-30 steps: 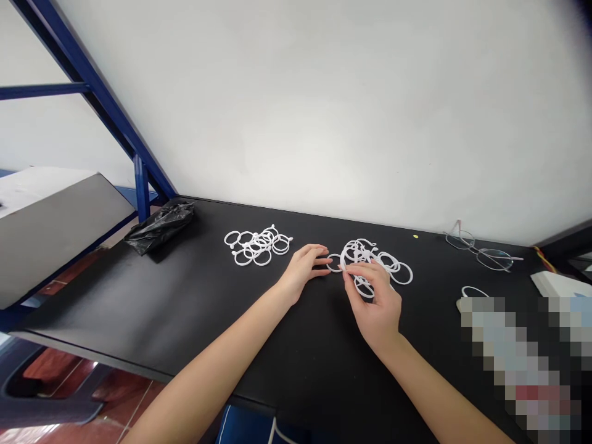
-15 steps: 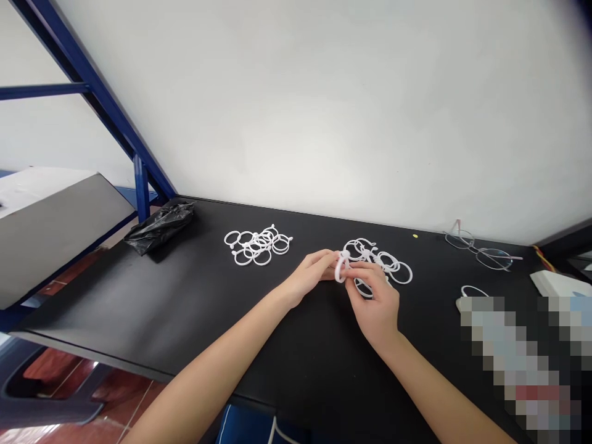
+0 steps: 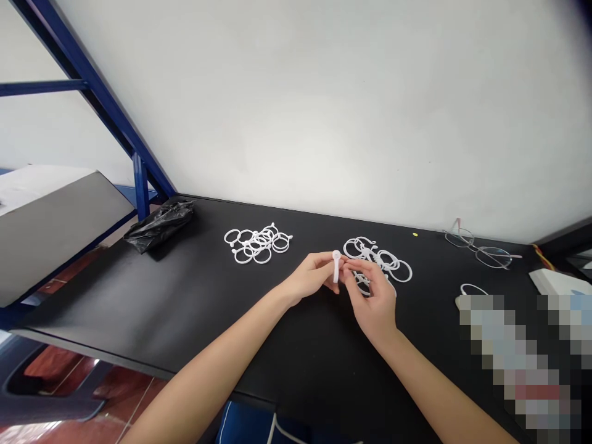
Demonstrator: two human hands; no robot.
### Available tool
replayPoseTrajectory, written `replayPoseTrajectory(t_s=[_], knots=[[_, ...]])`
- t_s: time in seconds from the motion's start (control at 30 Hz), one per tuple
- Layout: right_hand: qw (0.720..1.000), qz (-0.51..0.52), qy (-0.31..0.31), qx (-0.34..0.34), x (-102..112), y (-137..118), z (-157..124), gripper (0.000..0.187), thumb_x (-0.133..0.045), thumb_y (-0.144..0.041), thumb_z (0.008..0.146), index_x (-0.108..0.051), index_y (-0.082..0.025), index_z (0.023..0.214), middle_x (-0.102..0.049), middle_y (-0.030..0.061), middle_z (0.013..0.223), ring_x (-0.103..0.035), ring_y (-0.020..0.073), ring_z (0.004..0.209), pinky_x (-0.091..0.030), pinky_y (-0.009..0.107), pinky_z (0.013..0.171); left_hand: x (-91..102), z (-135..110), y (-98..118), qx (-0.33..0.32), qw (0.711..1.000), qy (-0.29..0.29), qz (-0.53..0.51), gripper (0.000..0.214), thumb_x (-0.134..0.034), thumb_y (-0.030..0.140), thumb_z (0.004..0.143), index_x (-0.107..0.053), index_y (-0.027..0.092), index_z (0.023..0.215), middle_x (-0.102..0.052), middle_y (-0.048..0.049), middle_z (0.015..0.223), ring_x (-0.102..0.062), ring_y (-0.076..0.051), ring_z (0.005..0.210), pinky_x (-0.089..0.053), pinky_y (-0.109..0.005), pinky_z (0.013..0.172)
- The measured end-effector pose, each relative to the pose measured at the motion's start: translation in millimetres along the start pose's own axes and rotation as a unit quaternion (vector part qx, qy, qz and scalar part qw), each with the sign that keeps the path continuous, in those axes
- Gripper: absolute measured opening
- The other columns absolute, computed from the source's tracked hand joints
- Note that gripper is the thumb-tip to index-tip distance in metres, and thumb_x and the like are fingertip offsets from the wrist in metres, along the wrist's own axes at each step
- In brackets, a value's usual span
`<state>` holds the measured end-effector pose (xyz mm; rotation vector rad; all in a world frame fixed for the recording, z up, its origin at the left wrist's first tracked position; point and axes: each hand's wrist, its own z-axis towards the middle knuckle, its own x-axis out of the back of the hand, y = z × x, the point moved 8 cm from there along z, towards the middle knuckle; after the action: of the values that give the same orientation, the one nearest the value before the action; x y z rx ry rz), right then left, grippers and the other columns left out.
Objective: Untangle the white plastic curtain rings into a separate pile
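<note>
Between my two hands is a white plastic ring (image 3: 336,268) with a small round knob, seen nearly edge-on and turned upright. My left hand (image 3: 308,277) pinches it from the left with fingers and thumb. My right hand (image 3: 374,295) is closed, its fingertips pressed at the ring's right side. Just behind my right hand lies a loose pile of similar white rings (image 3: 391,262), partly covered by the fingers. To the left of my hands a second group of white rings (image 3: 256,243) lies overlapping on the black table.
The black table (image 3: 198,296) reaches back to a pale wall. A crumpled black plastic bag (image 3: 161,227) lies at the left near a blue metal frame (image 3: 106,105). Eyeglasses (image 3: 481,245) rest at the right back, with a blurred-out object (image 3: 509,351) in front of them.
The ring in my hands has turned, so its knob faces me and it appears narrower. It has shifted slightly left. Both piles are unchanged.
</note>
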<state>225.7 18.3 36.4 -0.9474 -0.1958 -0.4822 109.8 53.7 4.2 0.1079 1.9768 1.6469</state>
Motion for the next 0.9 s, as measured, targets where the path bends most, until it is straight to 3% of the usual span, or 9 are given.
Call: replayPoseTrajectory(t_s=[0.27,0.4,0.6,0.73,0.9], knots=[[0.999,0.030,0.029,-0.014,4.7,4.7,-1.7,0.013,-0.061,-0.028,0.091,-0.063,-0.022,0.103,-0.070,0.0070,0.097,-0.069,0.0218,0.089,-0.059,0.039,0.080,-2.2,-4.2,8.1,-0.009,0.999,-0.010,0.041,0.033,-0.064,0.049,0.082,-0.069,0.017,0.081,-0.030,0.0072,0.054,-0.025,-0.005,0.042,-0.048,-0.021,0.048],[0.998,0.048,0.041,-0.027,6.5,7.7,-0.9,0.022,-0.063,-0.029,0.090,-0.062,-0.021,0.111,-0.070,0.0082,0.101,-0.068,0.0216,0.089,-0.058,0.040,0.081,0.0,-2.9,5.8,-0.006,0.998,-0.002,0.055,0.032,-0.066,0.047,0.081,-0.071,0.016,0.081,-0.034,0.0050,0.056,-0.029,-0.006,0.045,-0.048,-0.020,0.047],[0.997,0.061,0.028,-0.036,4.6,7.0,1.1,0.019,-0.060,-0.028,0.092,-0.065,-0.022,0.109,-0.070,0.0082,0.110,-0.066,0.0243,0.105,-0.054,0.044,0.091,0.0,-2.5,1.8,0.002,0.999,-0.002,0.055,0.034,-0.068,0.047,0.080,-0.075,0.015,0.090,-0.032,0.0057,0.055,-0.029,-0.006,0.046,-0.047,-0.020,0.048],[0.995,0.085,0.030,-0.036,3.2,8.3,0.5,0.019,-0.062,-0.025,0.091,-0.064,-0.022,0.109,-0.071,0.0081,0.107,-0.068,0.0234,0.102,-0.054,0.044,0.092,-1.2,-3.8,3.4,0.011,0.998,-0.005,0.056,0.033,-0.067,0.045,0.081,-0.075,0.015,0.091,-0.030,0.0067,0.055,-0.026,-0.005,0.045,-0.047,-0.020,0.049],[0.993,0.095,0.051,-0.038,5.5,9.3,1.4,0.014,-0.066,-0.024,0.088,-0.065,-0.021,0.101,-0.070,0.0070,0.100,-0.069,0.0222,0.094,-0.056,0.042,0.087,5.9,-2.8,3.9,0.020,0.998,0.032,0.042,0.030,-0.071,0.039,0.078,-0.074,0.015,0.096,-0.039,0.0060,0.055,-0.028,-0.004,0.045,-0.046,-0.020,0.050]])
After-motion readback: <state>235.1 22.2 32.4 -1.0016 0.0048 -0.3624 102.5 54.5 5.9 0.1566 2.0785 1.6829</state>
